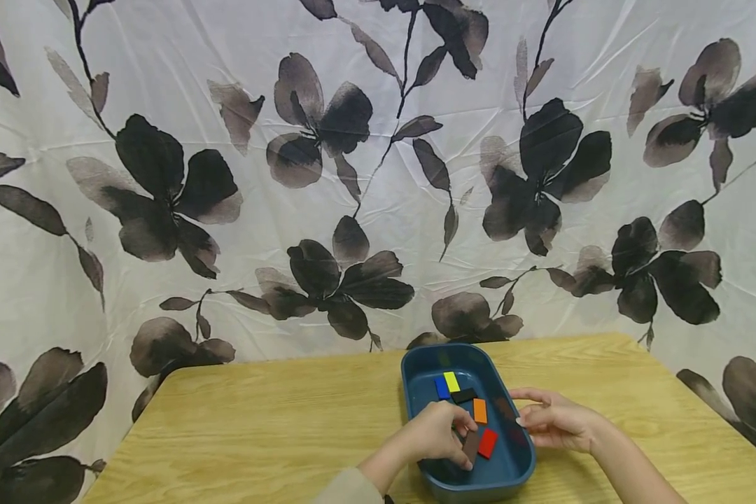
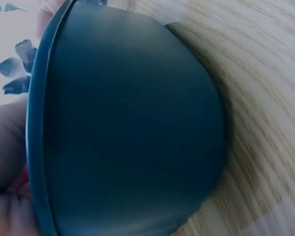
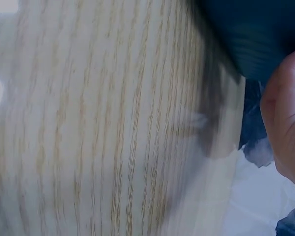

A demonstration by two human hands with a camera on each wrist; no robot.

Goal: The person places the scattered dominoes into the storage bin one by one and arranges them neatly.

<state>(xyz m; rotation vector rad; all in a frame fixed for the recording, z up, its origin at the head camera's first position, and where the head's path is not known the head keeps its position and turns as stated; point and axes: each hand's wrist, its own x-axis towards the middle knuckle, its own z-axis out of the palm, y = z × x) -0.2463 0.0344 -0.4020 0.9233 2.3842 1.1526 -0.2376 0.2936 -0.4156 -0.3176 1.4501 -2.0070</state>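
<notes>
In the head view, a deep blue tray (image 1: 519, 462) with rounded corners holds several small flat rectangular blocks. My left hand (image 1: 431, 430) reaches over its left rim and pinches a brown block (image 1: 470, 446) between thumb and fingers. Close by the brown one lies a red block (image 1: 488, 444), with an orange block (image 1: 480, 411) behind it. Farther back are a black block (image 1: 463, 396), a blue block (image 1: 442, 388) and a yellow block (image 1: 451, 381). The left fingers hide part of the tray floor. My right hand (image 1: 563, 423) rests its extended fingers against the tray's right side.
The tray stands on a light wood-grain table (image 1: 277, 427), near its back edge. Behind the table hangs a white cloth (image 1: 416, 210) printed with dark flowers. In the left wrist view, the tray's outer wall (image 2: 132, 118) fills much of the picture.
</notes>
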